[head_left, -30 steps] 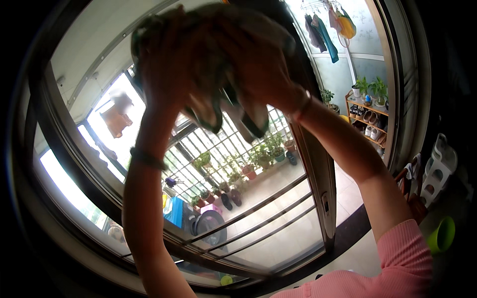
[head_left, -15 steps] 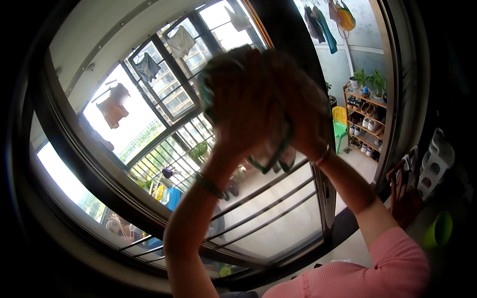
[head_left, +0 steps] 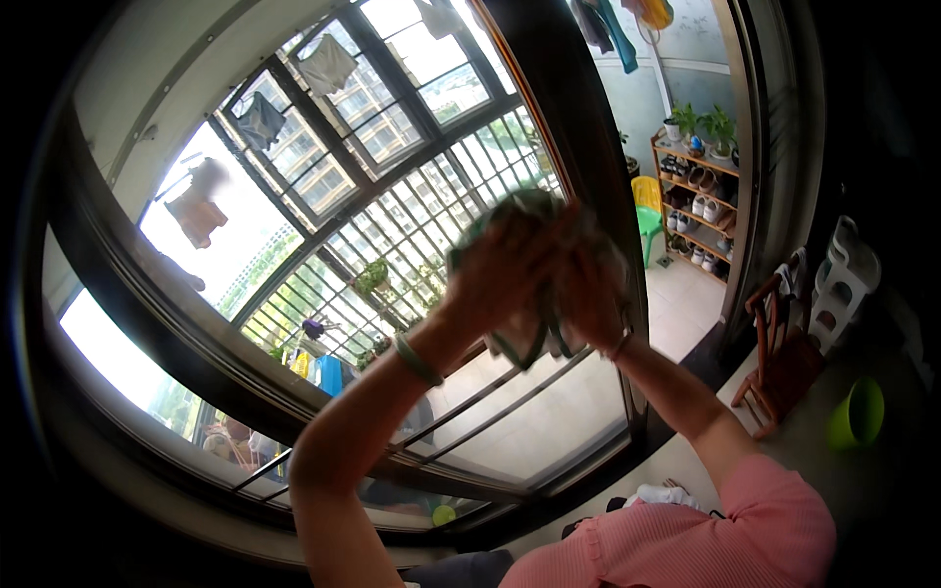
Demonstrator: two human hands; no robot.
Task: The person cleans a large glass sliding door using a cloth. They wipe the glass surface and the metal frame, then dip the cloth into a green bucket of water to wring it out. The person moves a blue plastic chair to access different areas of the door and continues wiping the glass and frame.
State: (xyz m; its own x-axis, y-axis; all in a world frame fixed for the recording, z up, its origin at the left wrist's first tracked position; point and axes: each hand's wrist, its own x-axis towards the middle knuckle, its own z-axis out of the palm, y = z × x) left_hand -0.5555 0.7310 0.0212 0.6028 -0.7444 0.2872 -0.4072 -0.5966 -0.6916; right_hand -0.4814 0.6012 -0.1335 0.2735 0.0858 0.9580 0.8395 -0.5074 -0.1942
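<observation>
Both of my hands are raised in front of a glass sliding door, bunched around a pale cloth with green edging [head_left: 521, 343]. My left hand [head_left: 502, 269] lies over its left part, fingers together and slanting up to the right. From the right, my right hand [head_left: 590, 294] presses against the same cloth, close to the left one. Motion blurs the fingers and the upper part of the cloth. A green bangle [head_left: 418, 361] circles my left wrist. Behind the hands stands the dark upright door frame [head_left: 598, 167]; whether the cloth touches the glass I cannot tell.
Beyond the door lies a balcony with barred windows and hanging laundry [head_left: 328, 67]. At the right are a shoe rack [head_left: 694, 211], a yellow-green chair [head_left: 649, 220], a wooden chair [head_left: 784, 367], white plastic stools [head_left: 841, 279] and a green bin [head_left: 857, 416]. Dark rails [head_left: 490, 421] cross the lower door.
My hands and the cloth have come down and slightly rightward in the picture, both still together. The view has shifted, so the balcony's upper parts sit further left.
</observation>
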